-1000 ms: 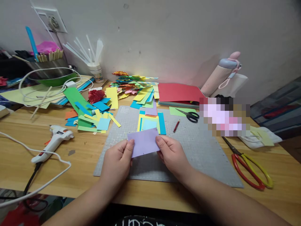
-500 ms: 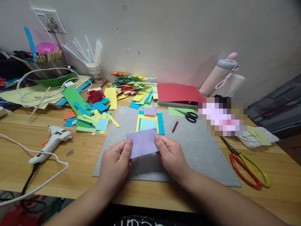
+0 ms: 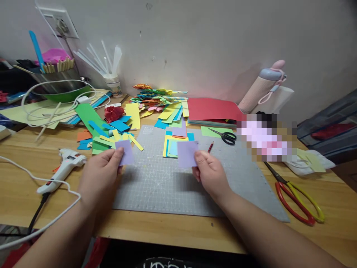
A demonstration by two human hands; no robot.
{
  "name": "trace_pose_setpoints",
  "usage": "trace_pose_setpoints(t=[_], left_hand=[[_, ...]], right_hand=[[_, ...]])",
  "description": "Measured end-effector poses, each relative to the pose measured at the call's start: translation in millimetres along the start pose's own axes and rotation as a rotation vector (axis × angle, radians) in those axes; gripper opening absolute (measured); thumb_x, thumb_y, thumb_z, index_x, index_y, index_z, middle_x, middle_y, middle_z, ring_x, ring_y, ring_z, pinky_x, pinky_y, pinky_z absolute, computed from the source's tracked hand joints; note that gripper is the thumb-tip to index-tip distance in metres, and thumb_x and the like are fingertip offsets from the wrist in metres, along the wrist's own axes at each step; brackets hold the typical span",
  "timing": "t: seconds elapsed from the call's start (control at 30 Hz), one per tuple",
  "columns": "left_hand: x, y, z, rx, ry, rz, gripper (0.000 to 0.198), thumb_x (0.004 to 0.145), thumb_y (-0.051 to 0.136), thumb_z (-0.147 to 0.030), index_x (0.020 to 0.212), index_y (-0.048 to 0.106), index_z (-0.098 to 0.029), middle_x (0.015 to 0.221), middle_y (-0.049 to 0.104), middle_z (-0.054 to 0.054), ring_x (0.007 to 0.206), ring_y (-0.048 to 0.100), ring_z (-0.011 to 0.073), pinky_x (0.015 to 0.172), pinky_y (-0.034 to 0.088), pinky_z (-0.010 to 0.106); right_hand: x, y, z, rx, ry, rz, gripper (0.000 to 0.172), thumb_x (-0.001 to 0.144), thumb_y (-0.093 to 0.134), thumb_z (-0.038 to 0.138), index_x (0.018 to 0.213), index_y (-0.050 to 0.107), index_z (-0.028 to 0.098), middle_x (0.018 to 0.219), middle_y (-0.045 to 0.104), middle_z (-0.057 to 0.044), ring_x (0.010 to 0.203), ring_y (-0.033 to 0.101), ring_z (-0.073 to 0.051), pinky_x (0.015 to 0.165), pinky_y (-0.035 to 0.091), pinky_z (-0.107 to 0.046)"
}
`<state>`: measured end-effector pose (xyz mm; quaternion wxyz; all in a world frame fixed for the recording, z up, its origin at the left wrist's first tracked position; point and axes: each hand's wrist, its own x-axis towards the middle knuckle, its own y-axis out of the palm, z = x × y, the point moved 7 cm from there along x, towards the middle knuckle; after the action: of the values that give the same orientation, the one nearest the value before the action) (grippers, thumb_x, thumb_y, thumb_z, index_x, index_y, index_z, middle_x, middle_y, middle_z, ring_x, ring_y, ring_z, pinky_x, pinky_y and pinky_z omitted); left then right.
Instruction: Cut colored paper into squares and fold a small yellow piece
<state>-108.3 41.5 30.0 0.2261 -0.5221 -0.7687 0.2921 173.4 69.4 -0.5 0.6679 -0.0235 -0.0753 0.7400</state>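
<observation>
My left hand pinches a small piece of purple paper between thumb and fingers, near the heap of paper scraps on the left. In my right hand is another, slightly larger piece of purple paper, also pinched at its edge. Both pieces hang above the grey cutting mat, well apart from each other. Between and behind them lies a stack of coloured paper rectangles, partly covered by the right piece. A short pencil lies just behind my right hand.
A white glue gun with its cord lies at left. Black scissors rest on green paper at the mat's back; red-and-yellow scissors lie at right. Behind are paper scraps, a red sheet, a straw-filled cup and a bottle.
The single purple sheet held by both hands is now two separate pieces, one in each hand. My left hand has moved left and up; my right hand shifted slightly right.
</observation>
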Motion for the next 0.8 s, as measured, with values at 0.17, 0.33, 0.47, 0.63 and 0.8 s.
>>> trace_pose_setpoints(t=[0.17,0.33,0.47,0.63,0.8], left_hand=[[39.2,-23.6,-3.3,0.410,0.035,0.027,0.040,0.087,0.049,-0.050,0.072,0.061,-0.015,0.059,0.053,-0.004,0.060,0.045,0.0129,0.054,0.021,0.019],[41.5,-17.7,-32.6,0.303,0.200,-0.045,0.039,0.090,0.044,-0.048,0.087,0.058,-0.012,0.081,0.054,0.001,0.079,0.049,0.0173,0.062,0.026,0.021],[16.1,44.9,-64.4,0.064,0.327,0.358,0.038,0.087,0.043,-0.051,0.085,0.061,-0.018,0.077,0.062,0.000,0.073,0.056,0.0160,0.064,0.040,0.023],[-9.7,89.3,-86.8,-0.332,0.232,0.657,0.023,0.077,0.059,-0.038,0.074,0.061,-0.016,0.069,0.059,0.001,0.065,0.053,0.0141,0.060,0.040,0.024],[-11.4,98.8,-75.2,-0.484,0.149,0.682,0.021,0.077,0.063,-0.035,0.072,0.060,-0.015,0.068,0.057,-0.001,0.063,0.051,0.0117,0.059,0.038,0.023]], right_hand=[[-6.3,24.5,-6.0,-0.141,-0.036,0.242,0.046,0.092,0.042,0.051,0.057,0.039,0.021,0.048,0.043,0.004,0.046,0.040,-0.011,0.048,0.031,-0.024],[-1.8,21.8,-5.6,-0.171,-0.047,0.266,0.043,0.093,0.043,0.045,0.057,0.038,0.021,0.049,0.042,0.005,0.048,0.039,-0.011,0.050,0.030,-0.025],[-3.1,24.3,-4.8,-0.161,-0.046,0.319,0.042,0.092,0.044,0.044,0.057,0.039,0.021,0.049,0.042,0.005,0.047,0.038,-0.011,0.049,0.029,-0.025],[-4.7,25.6,-0.9,-0.105,-0.040,0.334,0.036,0.091,0.045,0.043,0.063,0.045,0.020,0.054,0.045,0.005,0.049,0.041,-0.010,0.049,0.032,-0.024],[0.2,21.9,-0.9,0.165,0.051,0.256,0.020,0.083,0.057,0.039,0.082,0.054,0.020,0.067,0.050,0.004,0.053,0.044,-0.010,0.047,0.035,-0.023]])
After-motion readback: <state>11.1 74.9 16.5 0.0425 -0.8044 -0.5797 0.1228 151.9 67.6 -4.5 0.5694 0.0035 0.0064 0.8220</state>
